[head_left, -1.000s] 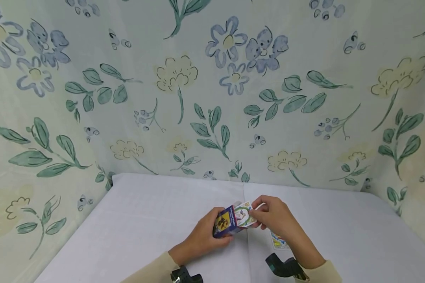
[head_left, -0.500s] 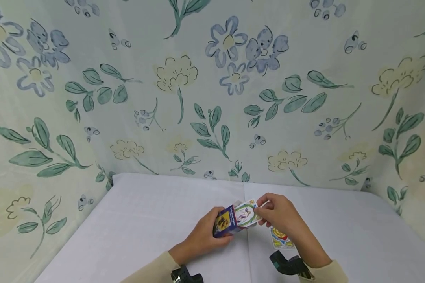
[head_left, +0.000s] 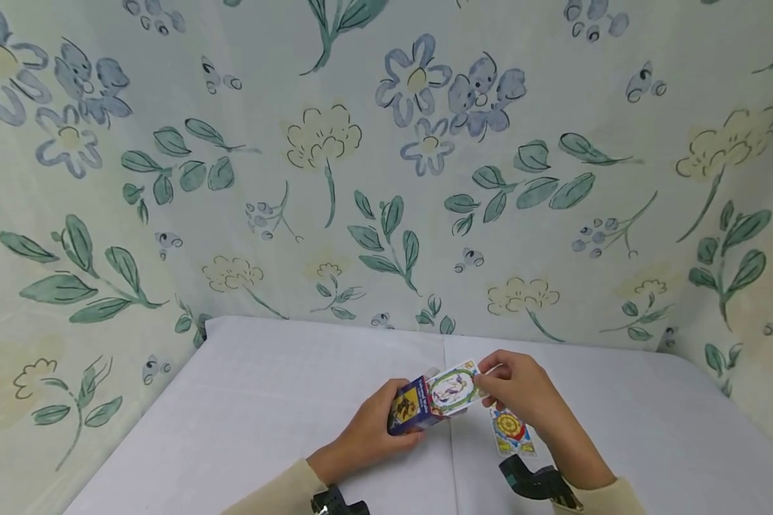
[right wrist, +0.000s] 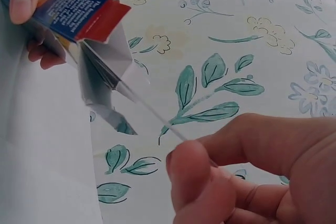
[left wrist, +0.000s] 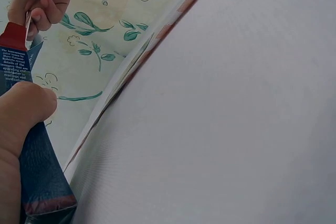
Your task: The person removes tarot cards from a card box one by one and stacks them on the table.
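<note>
My left hand point(head_left: 368, 427) grips a dark blue card box point(head_left: 407, 406) with a yellow picture, tilted with its open end to the right. Between thumb and fingers my right hand point(head_left: 522, 386) pinches the far edge of a card point(head_left: 454, 388) with a green oval design, whose other end is still inside the box. In the right wrist view the card point(right wrist: 152, 109) shows edge-on, running from the opening past the raised red flap point(right wrist: 107, 20). The left thumb point(left wrist: 31, 100) lies across the box point(left wrist: 44, 166) in the left wrist view.
Another card point(head_left: 512, 429), red, yellow and blue, lies face up on the white-covered table point(head_left: 264, 400), just below the right hand. Floral cloth point(head_left: 335, 236) hangs behind the table and at both sides.
My right hand has moved to the right, drawing the card farther out of the box. More of the card on the table shows. The left hand and box have hardly moved.
</note>
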Tool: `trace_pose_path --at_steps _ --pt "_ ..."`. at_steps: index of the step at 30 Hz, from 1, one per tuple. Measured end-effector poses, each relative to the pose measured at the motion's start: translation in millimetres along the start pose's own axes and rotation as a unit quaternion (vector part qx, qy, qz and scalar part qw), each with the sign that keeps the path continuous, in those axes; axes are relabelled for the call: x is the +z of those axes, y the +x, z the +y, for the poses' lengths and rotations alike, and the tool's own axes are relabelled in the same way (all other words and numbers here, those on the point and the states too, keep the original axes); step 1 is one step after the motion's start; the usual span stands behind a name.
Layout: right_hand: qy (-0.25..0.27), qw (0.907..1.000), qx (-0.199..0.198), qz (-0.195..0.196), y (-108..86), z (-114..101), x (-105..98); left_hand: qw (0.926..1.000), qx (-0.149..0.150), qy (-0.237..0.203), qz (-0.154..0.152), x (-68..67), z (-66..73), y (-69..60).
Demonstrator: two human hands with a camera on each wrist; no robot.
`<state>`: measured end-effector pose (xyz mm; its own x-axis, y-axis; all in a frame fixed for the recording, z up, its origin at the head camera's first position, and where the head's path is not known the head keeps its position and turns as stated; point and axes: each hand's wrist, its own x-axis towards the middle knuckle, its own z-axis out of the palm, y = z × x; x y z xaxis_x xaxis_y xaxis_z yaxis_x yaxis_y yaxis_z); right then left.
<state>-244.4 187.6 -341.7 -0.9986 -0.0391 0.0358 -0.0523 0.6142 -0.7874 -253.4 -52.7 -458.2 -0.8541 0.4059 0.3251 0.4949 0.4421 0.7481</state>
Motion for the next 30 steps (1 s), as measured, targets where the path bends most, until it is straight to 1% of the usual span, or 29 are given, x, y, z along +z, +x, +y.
trace_pose_path --at_steps 7,14,20,25,30 --pt "-0.004 0.9999 -0.011 0.008 0.3 0 -4 0.9999 0.01 0.008 0.008 -0.2 -1.0 1.9" --pt "-0.005 0.9999 -0.014 0.005 -0.7 1 -9 1.0 0.0 0.006 0.002 0.2 -0.9 0.5" --pt "-0.006 0.9996 -0.022 0.014 -0.4 1 -12 0.9999 0.005 0.008 0.007 0.3 -1.7 1.1" --pt "0.002 0.9998 -0.016 0.013 -1.9 3 -14 1.0 0.0 0.002 -0.001 0.8 -2.0 -1.1" --pt "0.004 0.9997 -0.018 0.017 -2.1 4 -18 1.0 0.0 0.0 0.003 1.7 -2.7 -0.5"
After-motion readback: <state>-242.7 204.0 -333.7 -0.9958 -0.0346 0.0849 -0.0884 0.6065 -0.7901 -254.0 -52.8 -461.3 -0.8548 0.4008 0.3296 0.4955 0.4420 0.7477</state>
